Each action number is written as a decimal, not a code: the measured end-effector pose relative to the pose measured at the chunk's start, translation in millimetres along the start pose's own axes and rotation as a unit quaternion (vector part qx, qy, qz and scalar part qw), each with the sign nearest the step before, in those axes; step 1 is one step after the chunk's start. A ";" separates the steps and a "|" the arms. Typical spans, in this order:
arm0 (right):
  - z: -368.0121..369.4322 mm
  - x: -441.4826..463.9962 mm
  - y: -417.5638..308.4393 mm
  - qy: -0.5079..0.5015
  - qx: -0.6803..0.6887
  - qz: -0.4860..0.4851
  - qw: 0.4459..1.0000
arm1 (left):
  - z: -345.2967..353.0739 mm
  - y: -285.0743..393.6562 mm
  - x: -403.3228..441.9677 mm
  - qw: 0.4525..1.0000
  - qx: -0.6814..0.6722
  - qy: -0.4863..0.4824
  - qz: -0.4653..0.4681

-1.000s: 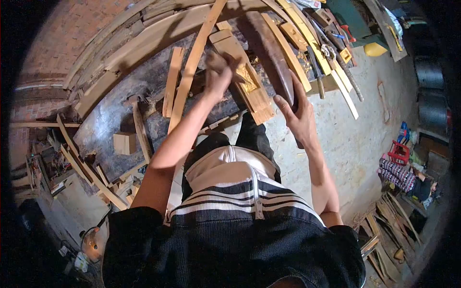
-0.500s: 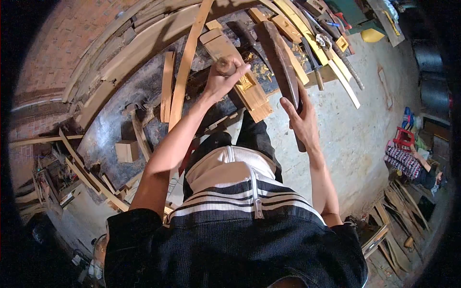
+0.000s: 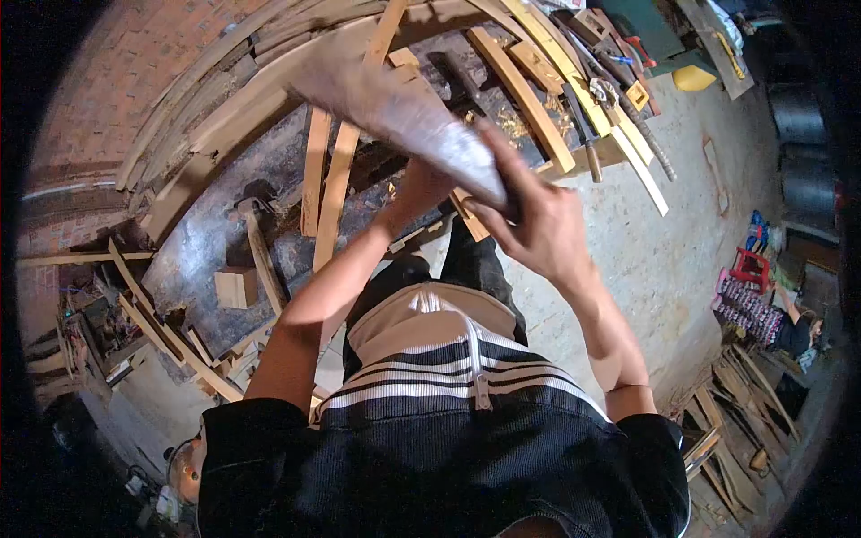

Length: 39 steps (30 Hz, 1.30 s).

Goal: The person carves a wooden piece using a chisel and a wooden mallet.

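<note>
My right hand (image 3: 549, 229) is closed around the lower end of a long dark wooden mallet (image 3: 417, 134), a flat club-like piece smeared by motion. It slants up and left across my left hand (image 3: 414, 195). Under it, that hand's fingers and the round-ended wooden chisel handle they gripped in the earlier view are hidden. The light wooden workpiece (image 3: 471, 218) lies below, mostly covered; only its near end shows plainly. Whether the mallet touches the chisel I cannot tell.
Beside the workpiece lie a long wooden strip (image 3: 339, 184), a curved wooden piece (image 3: 529, 103) and a saw-like tool with a wooden handle (image 3: 593, 161). A wood block (image 3: 236, 285) sits on the dark bench at left. Another person (image 3: 789, 323) is at far right, near a red stool (image 3: 752, 267).
My right hand has swung the mallet inward and left, from upright beside the workpiece to slanting over my left hand. The left hand has stayed nearly in place.
</note>
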State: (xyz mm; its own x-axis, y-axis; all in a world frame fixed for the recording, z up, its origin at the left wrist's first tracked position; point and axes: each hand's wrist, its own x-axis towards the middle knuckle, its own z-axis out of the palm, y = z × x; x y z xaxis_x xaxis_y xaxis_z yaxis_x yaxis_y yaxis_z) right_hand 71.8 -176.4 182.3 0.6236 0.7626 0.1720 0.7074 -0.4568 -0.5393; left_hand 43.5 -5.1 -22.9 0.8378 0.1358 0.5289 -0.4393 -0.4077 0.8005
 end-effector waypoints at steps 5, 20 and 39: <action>-8.2 4.4 -14.2 -0.057 -0.006 0.031 0.998 | -9.5 -11.9 2.7 0.976 0.152 -0.129 -0.084; 30.5 -21.1 48.2 0.038 0.146 0.202 0.968 | -49.2 8.8 30.4 0.857 -0.290 0.303 -0.298; 14.7 -12.3 55.5 0.034 0.164 0.184 0.969 | -15.0 32.8 46.8 0.962 -0.135 0.036 -0.236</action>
State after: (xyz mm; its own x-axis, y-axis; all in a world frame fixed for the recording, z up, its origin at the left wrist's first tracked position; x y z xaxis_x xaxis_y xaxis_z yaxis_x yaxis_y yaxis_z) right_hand 98.6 -204.5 138.1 0.8417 0.5390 -0.0326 0.2970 -0.5126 -0.8056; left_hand 63.5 1.4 32.3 0.9444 0.3140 0.0979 -0.0909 -0.0371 0.9952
